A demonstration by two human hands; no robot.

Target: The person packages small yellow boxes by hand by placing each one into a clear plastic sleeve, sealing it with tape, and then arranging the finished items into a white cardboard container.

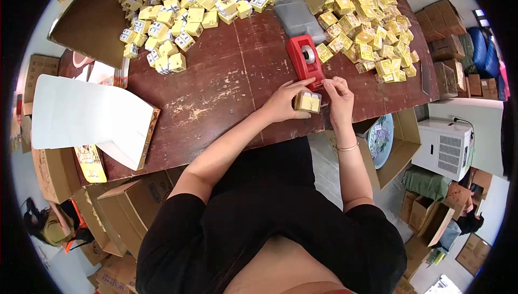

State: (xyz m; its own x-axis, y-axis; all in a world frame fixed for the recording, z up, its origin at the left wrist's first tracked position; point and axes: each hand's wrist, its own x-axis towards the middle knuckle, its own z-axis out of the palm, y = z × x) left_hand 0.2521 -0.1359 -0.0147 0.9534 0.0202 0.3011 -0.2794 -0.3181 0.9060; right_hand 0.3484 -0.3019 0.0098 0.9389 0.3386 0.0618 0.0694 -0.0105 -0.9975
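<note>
On my head view, the open carton [91,111] at the left of the table [216,86] shows a white inside, its flap spread wide. Off the right part of the near edge, a brown box [404,143] holds a blue basin [389,151] with patterned, crumpled stuff [379,134] in it; I can't make out what that is, and the table covers part of the box. The red dispenser [297,56] carries a roll of tape [308,55], with grey plastic [300,16] just behind it. The left heap [189,16] and right heap [369,26] of little yellow packs both run up to the top of my view, where they are cut off. My left hand [280,102] is clamped on one pack [308,102], thumb below and fingers above, hiding its left end; it sits near the table's front edge, just below the dispenser. My right hand [340,99] has thumb and index finger nearly together at the dispenser's near end; whatever lies between those tips is too small to tell.
</note>
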